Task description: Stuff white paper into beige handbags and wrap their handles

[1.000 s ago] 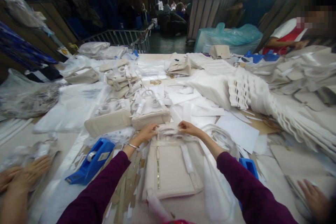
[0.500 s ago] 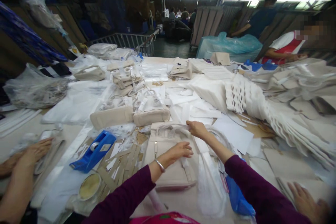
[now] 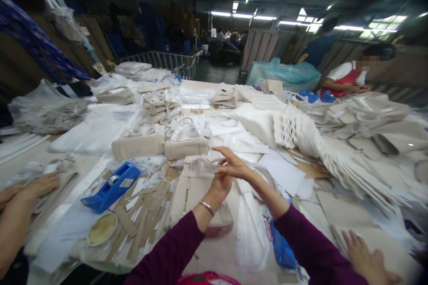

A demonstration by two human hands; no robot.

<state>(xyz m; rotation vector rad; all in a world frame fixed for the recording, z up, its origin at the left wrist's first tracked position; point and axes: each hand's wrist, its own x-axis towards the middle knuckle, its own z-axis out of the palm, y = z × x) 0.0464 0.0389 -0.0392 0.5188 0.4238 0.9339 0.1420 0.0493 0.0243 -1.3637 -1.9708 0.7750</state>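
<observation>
A beige handbag lies flat on the table in front of me, with a zipper on its front and its handle wrapped in clear plastic. My right hand is over the upper part of the bag, fingers stretched out to the left near the handle. Just below it, my left hand, with a silver bangle at the wrist, meets or overlaps it. The left fingers are mostly hidden behind the right hand. White wrapped straps hang down at the bag's right side.
A blue tape dispenser, a tape roll and cardboard strips lie to the left. Two wrapped bags stand beyond. White foam sheets spread right. Other people's hands work at both sides.
My right hand has left the handle's right end and moved left. My left hand has risen to meet it. The view has shifted somewhat to the right.
</observation>
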